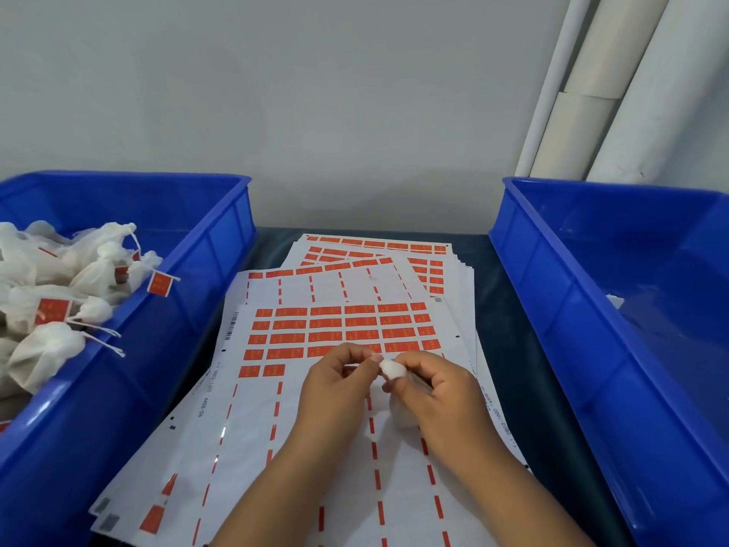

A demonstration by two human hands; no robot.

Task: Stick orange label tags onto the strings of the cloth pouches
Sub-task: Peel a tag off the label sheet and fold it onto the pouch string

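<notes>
A white pouch (394, 369) is gripped by the curled fingers of the right hand (438, 396), its gathered neck showing at the fingertips. Its string (357, 365) is pinched just beside it by the left hand (335, 382). Both hands are held over the label sheets (339, 337); orange labels (325, 323) lie just beyond the fingers. Tagged pouches (51, 309) are piled in the left bin (205, 238), well apart from the fingers.

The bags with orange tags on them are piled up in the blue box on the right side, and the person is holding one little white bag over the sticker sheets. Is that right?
Not quite. The tagged pouches are piled in the left blue bin, not the right one, as the head view shows. The rest is right: both hands, left hand and right hand, hold one white pouch over the sticker sheets.
</notes>
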